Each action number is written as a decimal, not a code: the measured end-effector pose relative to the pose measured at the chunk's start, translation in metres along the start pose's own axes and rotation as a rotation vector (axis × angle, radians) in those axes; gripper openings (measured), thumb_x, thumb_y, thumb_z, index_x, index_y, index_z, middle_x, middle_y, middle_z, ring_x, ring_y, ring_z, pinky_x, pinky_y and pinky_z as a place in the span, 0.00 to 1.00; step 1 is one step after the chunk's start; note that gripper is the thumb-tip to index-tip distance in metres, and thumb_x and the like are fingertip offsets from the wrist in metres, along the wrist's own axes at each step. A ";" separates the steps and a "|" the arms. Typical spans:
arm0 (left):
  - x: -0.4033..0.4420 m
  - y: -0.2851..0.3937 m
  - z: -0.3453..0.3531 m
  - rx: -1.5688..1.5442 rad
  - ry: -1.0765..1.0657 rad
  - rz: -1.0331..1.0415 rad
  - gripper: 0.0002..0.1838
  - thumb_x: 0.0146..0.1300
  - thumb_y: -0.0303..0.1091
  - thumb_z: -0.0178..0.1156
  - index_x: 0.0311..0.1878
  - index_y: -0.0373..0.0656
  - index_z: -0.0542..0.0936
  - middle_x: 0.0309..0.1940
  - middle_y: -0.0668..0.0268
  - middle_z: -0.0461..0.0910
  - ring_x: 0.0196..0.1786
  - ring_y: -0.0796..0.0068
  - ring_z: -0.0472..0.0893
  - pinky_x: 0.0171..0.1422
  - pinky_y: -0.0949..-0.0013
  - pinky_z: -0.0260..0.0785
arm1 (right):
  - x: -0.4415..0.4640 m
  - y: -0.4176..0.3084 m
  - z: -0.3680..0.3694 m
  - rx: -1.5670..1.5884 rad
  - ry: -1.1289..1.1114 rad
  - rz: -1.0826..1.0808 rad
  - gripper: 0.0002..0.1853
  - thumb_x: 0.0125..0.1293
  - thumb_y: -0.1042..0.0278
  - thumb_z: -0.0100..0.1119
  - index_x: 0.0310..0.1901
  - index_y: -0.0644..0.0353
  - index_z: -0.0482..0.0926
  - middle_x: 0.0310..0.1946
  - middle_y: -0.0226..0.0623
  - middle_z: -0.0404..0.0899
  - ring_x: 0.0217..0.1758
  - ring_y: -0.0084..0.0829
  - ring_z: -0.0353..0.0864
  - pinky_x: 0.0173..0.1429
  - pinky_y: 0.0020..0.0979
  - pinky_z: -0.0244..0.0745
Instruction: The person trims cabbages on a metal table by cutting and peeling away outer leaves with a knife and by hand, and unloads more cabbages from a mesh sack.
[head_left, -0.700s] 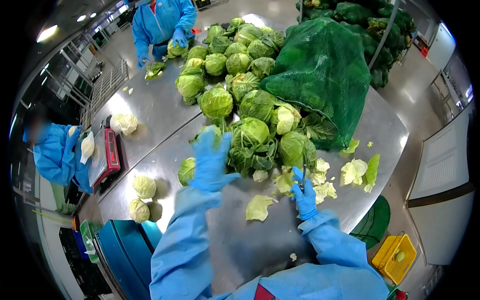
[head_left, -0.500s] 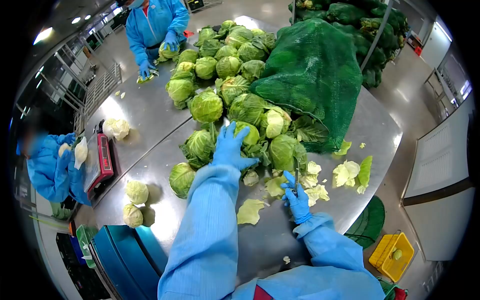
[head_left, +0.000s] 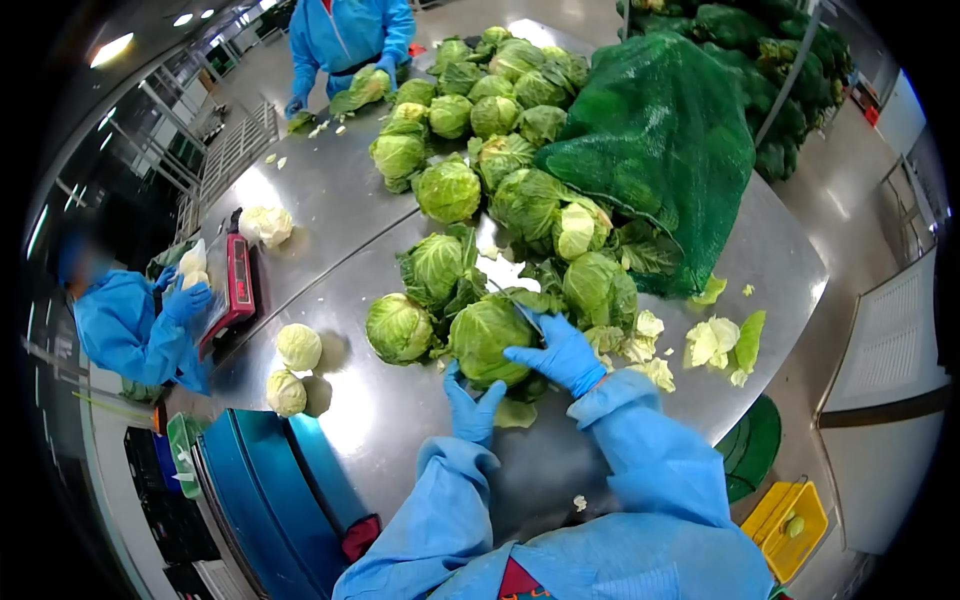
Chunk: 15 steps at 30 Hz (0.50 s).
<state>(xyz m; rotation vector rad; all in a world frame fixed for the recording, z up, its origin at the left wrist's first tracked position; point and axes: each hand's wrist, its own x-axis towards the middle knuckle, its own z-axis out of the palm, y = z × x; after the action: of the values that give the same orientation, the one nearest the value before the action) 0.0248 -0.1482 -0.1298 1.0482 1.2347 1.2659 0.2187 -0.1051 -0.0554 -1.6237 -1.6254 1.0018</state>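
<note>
A green cabbage (head_left: 490,340) sits on the metal table in front of me, between my hands. My left hand (head_left: 472,408) cups its near left side, thumb and fingers against the leaves. On its right side is my right hand (head_left: 562,358), with a knife (head_left: 526,318) in its grip; only part of the blade shows, lying near the top of the cabbage. Other cabbages, one (head_left: 399,328) to the left and one (head_left: 600,288) to the right, lie close by. A loose leaf (head_left: 515,414) is under the near edge.
A heap of cabbages and a green mesh sack (head_left: 660,150) fill the table's far side. Trimmed leaves (head_left: 712,342) lie right. Two peeled cabbages (head_left: 299,347) lie left, near a red scale (head_left: 238,280) and a co-worker (head_left: 140,325). Another person (head_left: 350,40) stands across. A yellow basket (head_left: 785,530) is below.
My left hand has drawn a cabbage from the heap toward me and moved to its near side. My right hand has moved up and left with the knife to the cabbage. The view has shifted slightly.
</note>
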 end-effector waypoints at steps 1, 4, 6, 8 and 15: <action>0.010 -0.014 -0.007 -0.135 -0.030 -0.052 0.53 0.51 0.28 0.73 0.74 0.39 0.49 0.69 0.54 0.60 0.68 0.59 0.66 0.71 0.56 0.61 | -0.008 -0.010 0.001 -0.001 -0.023 -0.032 0.49 0.50 0.36 0.71 0.70 0.54 0.66 0.60 0.54 0.72 0.62 0.50 0.73 0.66 0.38 0.68; 0.022 -0.015 -0.035 -0.104 -0.185 0.050 0.54 0.50 0.26 0.73 0.75 0.39 0.48 0.69 0.54 0.59 0.68 0.59 0.65 0.73 0.57 0.60 | -0.038 -0.008 0.039 -0.284 0.096 -0.197 0.57 0.47 0.37 0.73 0.72 0.61 0.56 0.62 0.55 0.68 0.64 0.51 0.70 0.66 0.40 0.69; -0.011 0.035 -0.024 -0.119 -0.194 -0.099 0.48 0.50 0.26 0.73 0.72 0.37 0.56 0.65 0.55 0.64 0.68 0.60 0.66 0.72 0.57 0.62 | -0.067 -0.019 0.038 -0.276 0.099 0.045 0.59 0.45 0.35 0.73 0.73 0.61 0.55 0.57 0.54 0.72 0.58 0.52 0.75 0.58 0.41 0.74; -0.034 0.049 -0.034 -0.054 -0.275 -0.200 0.43 0.50 0.26 0.73 0.70 0.37 0.63 0.62 0.56 0.67 0.65 0.60 0.68 0.70 0.58 0.63 | -0.104 -0.037 0.025 -0.225 0.026 0.184 0.59 0.45 0.33 0.72 0.72 0.62 0.57 0.52 0.53 0.75 0.51 0.50 0.80 0.52 0.42 0.77; -0.081 0.072 -0.016 0.957 -0.312 0.348 0.18 0.64 0.44 0.60 0.47 0.38 0.81 0.51 0.47 0.76 0.52 0.48 0.75 0.57 0.51 0.67 | -0.172 -0.017 0.038 -0.064 -0.005 0.345 0.23 0.62 0.43 0.64 0.39 0.59 0.76 0.28 0.44 0.79 0.30 0.44 0.81 0.37 0.40 0.75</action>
<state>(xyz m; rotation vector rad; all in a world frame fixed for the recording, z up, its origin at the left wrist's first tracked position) 0.0086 -0.2253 -0.0537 2.1286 1.4665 0.6601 0.1853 -0.2792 -0.0464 -1.9914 -1.4206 1.1315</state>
